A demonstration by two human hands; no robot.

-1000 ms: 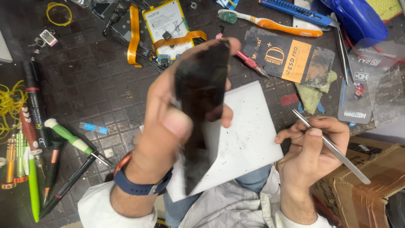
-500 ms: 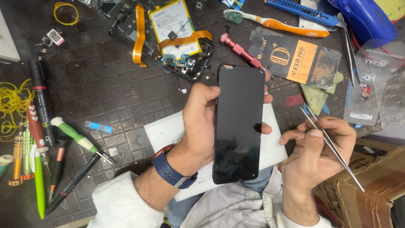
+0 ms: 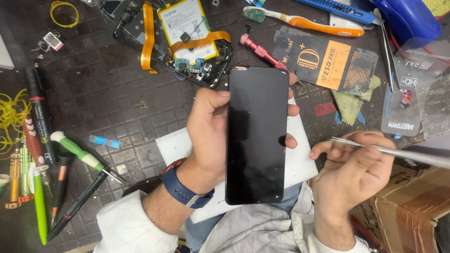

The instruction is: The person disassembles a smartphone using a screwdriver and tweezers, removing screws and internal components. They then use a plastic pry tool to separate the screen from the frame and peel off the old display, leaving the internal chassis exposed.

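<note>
The left hand [image 3: 211, 136] grips a black phone screen [image 3: 257, 135] upright, glass toward the camera, thumb on its left edge and fingertips showing past its right edge. The right hand [image 3: 351, 171] is curled shut around thin metal tweezers [image 3: 398, 152], which lie nearly level with one end running off toward the right edge of the view; the hand sits just right of the screen without touching it. A blue watch [image 3: 185, 187] wraps the left wrist, and both wrists wear white sleeves. Behind the screen a white sheet [image 3: 300, 159] rests at the near edge of the table [image 3: 108, 103], a dark surface with a grid pattern. Above the screen, toward the far edge, lies an opened phone body [image 3: 187, 42] with a white battery and orange ribbon cables, and just right of it a red screwdriver [image 3: 262, 50]. Further right come a dark packet with an orange panel [image 3: 328, 63], a yellowish cloth [image 3: 354, 100] and a toothbrush with an orange handle [image 3: 304, 22]. Along the left edge lie pens and small screwdrivers [image 3: 42, 154], one with a green handle [image 3: 77, 152], and yellow rubber bands [image 3: 11, 117]. A cardboard box [image 3: 408, 206] stands at the near right corner.
</note>
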